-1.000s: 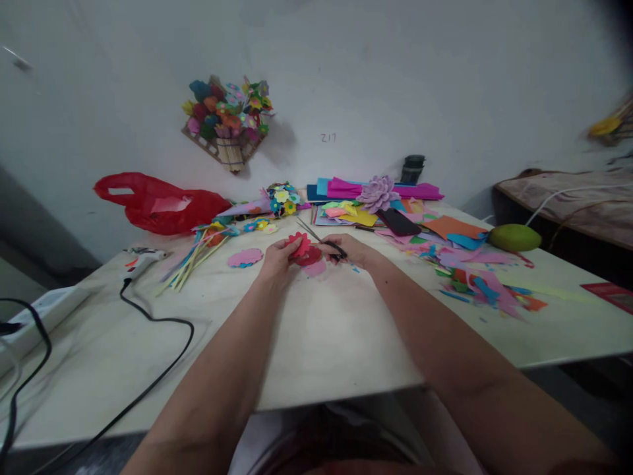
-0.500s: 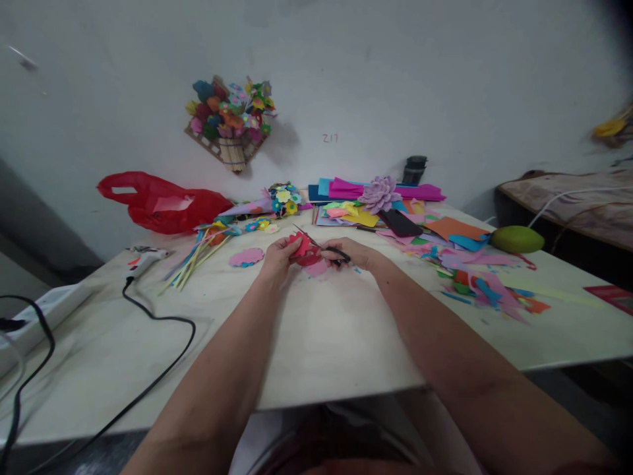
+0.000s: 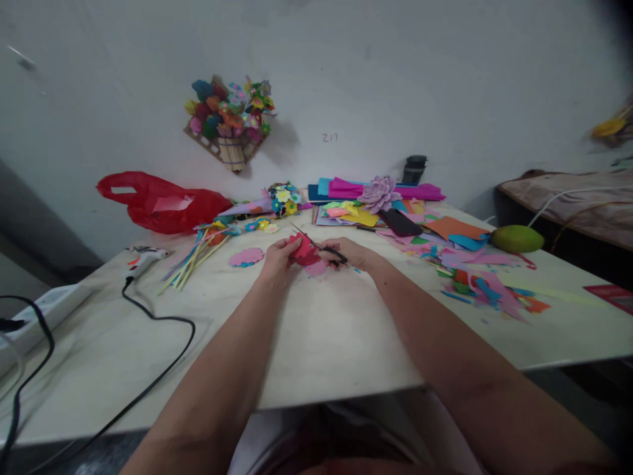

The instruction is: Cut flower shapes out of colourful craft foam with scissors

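Note:
My left hand [image 3: 279, 259] pinches a red scalloped paper cutout [image 3: 303, 249] above the middle of the table. The handles of black scissors [image 3: 334, 254] are in my right hand [image 3: 349, 252]. Their blades point up and to the left and lie against the red paper's far side. Beneath the red cutout a pink paper piece [image 3: 315, 268] shows in part. Left of my left hand lies a pink scalloped cutout [image 3: 247, 256] with a blue edge peeking out below it.
A glue gun [image 3: 143, 262] with a black cord lies left, near a white power strip [image 3: 47, 310]. Behind are a red plastic bag [image 3: 163, 204], paper flowers [image 3: 285, 198] and stacked sheets. Colored scraps [image 3: 487, 284], a dark phone [image 3: 399, 223] and a green fruit [image 3: 517, 239] are right.
The scissors have shifted slightly left against the red cutout, and their handles have turned a little. The red paper has turned slightly in my left hand. Everything else stays put.

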Motion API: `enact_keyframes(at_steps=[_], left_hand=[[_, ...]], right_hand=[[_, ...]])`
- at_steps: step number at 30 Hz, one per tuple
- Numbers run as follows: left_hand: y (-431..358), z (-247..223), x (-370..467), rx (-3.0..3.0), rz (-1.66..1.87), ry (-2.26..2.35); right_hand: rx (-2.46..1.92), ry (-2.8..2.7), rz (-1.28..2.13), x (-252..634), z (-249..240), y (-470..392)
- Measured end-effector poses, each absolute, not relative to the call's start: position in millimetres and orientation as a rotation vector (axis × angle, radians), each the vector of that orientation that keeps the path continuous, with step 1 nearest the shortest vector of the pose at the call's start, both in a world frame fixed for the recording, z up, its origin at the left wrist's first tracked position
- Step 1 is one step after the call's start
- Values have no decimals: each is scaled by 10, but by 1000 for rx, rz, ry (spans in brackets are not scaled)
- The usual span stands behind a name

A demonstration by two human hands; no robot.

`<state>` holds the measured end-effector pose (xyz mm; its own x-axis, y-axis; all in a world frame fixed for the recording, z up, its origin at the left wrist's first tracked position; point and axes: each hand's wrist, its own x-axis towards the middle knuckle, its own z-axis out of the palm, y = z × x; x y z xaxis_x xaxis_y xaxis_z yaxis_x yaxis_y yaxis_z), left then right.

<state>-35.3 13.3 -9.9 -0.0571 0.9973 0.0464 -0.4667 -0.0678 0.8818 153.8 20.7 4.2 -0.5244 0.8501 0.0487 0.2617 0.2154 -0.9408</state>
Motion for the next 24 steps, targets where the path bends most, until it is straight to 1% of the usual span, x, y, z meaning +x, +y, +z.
enact_keyframes(at_steps=[24], left_hand=[[142, -89, -303, 770, 1543, 850]], right_hand=[[-993, -1880, 1314, 1507, 35, 194]])
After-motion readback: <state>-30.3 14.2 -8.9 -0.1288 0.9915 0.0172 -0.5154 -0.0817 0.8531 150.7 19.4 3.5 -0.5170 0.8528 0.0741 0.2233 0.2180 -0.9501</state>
